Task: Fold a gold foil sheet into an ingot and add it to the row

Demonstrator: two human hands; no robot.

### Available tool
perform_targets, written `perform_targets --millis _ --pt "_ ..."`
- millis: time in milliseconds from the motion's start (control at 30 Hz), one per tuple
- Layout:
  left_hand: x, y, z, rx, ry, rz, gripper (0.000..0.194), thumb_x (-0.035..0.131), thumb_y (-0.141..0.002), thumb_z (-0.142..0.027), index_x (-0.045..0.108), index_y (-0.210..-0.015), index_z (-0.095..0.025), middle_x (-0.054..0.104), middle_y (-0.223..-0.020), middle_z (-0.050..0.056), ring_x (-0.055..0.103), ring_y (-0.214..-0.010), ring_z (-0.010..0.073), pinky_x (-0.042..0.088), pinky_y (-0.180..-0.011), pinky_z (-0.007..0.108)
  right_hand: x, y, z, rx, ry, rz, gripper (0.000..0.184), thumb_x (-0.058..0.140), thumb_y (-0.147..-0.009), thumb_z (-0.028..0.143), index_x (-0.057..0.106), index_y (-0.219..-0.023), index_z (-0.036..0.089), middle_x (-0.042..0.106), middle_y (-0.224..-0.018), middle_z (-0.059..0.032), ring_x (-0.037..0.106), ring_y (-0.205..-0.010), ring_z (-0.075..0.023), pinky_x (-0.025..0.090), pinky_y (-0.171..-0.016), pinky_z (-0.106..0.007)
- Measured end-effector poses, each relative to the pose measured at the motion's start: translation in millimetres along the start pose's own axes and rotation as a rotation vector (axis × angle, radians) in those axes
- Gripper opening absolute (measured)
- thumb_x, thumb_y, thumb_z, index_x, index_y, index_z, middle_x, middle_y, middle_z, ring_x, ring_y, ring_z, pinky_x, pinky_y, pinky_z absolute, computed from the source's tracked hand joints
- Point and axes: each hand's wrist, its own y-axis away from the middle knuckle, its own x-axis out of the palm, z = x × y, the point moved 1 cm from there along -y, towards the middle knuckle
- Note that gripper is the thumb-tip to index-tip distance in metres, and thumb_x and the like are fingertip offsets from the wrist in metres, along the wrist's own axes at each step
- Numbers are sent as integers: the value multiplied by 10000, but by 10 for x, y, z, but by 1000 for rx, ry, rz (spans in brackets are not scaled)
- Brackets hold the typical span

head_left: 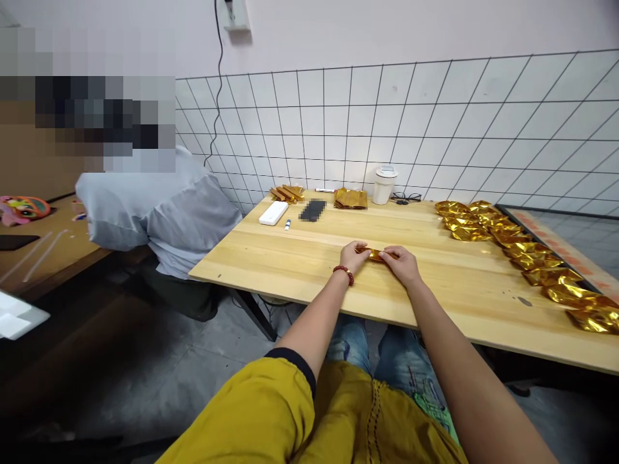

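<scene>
Between my two hands, low over the wooden table (290, 258), is a narrow folded strip of shiny gold foil paper (374, 254). My left hand (356, 256), with a red bead bracelet (344, 275) at the wrist, is closed on the strip's left end. The right end is pinched by my right hand (401, 263), thumb and fingers together. Along the table's right side lie several folded gold foil pieces (527, 254). A flat stack of gold foil paper (351, 198) rests at the back, beyond my hands.
Along the back are a white cup (384, 185), glasses (411, 197), a pixelated dark object (313, 211), a white power bank (273, 213) and more foil strips (287, 193). A person in a grey shirt (159, 206) sits at the left. A framed panel (570, 245) borders the right.
</scene>
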Motion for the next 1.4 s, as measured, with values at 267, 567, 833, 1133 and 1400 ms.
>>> perform_targets --millis 267,567,833,1133,1400 --pt "-8 -39 18 -8 -7 46 320 811 -556 -122 703 -856 -138 699 -800 35 613 -705 135 527 -808 332 -12 29 38 57 -106 39 361 744 -654 547 725 -724 193 715 -853 -71 645 -830 -225 499 -851 -404" --pt "-24 12 -4 -35 -8 37 240 788 -593 -130 713 -821 -132 698 -793 50 625 -735 156 516 -825 353 -46 64 69 117 -83 55 389 762 -643 580 721 -698 197 700 -809 -61 631 -802 -220 486 -791 -368" --pt "-41 76 11 -44 27 77 177 800 -614 -173 708 -762 -142 682 -735 36 600 -679 133 489 -732 297 -83 139 127 84 -131 98 376 751 -699 580 723 -693 205 696 -799 -68 630 -768 -211 492 -782 -366" --pt "-50 44 -50 -92 141 55 265 829 -577 -237 698 -780 -129 613 -597 -14 488 -505 75 405 -540 232 -19 110 187 129 -160 74 397 758 -669 600 733 -683 204 689 -778 -72 621 -750 -214 483 -746 -368" --pt "-72 1 -181 -36 308 -92 273 847 -537 -235 721 -756 -133 658 -683 9 515 -549 74 394 -532 222 20 29 203 267 -271 45 488 776 -643 584 731 -926 189 722 -891 -76 641 -797 -210 502 -785 -366"
